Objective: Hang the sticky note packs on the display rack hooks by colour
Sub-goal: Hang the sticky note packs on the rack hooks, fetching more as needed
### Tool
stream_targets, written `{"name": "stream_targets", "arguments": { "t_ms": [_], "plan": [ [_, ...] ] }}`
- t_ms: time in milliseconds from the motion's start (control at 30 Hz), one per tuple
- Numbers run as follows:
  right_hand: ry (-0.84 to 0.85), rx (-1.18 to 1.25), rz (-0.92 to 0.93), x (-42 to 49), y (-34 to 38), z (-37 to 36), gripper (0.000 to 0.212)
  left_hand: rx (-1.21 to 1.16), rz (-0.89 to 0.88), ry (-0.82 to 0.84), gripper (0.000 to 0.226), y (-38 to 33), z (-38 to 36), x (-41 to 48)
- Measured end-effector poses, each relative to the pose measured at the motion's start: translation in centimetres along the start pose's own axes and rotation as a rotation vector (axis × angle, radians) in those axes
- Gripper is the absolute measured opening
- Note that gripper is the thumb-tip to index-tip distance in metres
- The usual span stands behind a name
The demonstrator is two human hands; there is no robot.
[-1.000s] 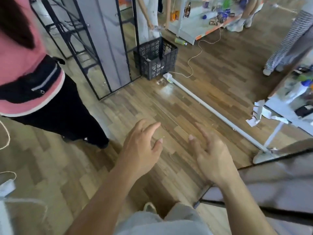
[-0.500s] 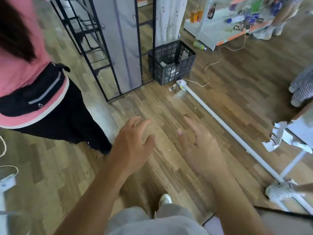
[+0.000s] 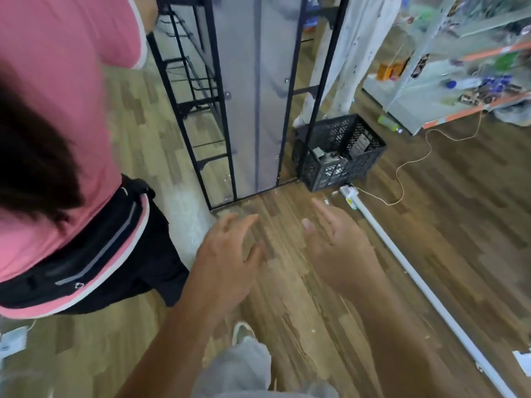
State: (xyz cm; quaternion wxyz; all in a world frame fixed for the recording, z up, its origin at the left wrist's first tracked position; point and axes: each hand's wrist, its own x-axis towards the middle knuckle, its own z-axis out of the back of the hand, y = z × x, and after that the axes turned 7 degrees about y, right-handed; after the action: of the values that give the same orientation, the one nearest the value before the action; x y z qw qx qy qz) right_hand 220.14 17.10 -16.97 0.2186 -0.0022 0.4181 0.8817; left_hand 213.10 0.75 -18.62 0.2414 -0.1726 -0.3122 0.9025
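Note:
My left hand and my right hand hang side by side over the wooden floor, fingers spread and relaxed, holding nothing. No sticky note packs are in sight. A black metal rack with grey panels stands ahead of my hands, its foot just beyond my fingertips; its hooks cannot be made out.
A person in a pink top and black trousers stands close on the left. A black plastic crate sits right of the rack. A white pole lies along the floor with a cord. White shelves with goods stand far right.
The view has swung left and up, bringing the black rack and crate closer to centre. Both hands stay open and keep their spacing.

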Motion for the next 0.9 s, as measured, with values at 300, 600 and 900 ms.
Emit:
{"name": "stream_targets", "arguments": {
  "t_ms": [300,600,900],
  "plan": [
    [0.058,0.028,0.105,17.2,6.3,-0.2,0.044,-0.018,0.084,-0.120,0.045,2.8,7.1,15.7],
    [0.236,-0.071,0.213,35.4,12.1,0.5,0.048,-0.028,0.204,-0.245,0.046,3.4,11.9,29.8],
    [0.263,-0.096,0.280,39.1,15.6,1.3,0.050,0.009,0.228,-0.296,0.047,2.9,14.5,32.1]
  ]
}}
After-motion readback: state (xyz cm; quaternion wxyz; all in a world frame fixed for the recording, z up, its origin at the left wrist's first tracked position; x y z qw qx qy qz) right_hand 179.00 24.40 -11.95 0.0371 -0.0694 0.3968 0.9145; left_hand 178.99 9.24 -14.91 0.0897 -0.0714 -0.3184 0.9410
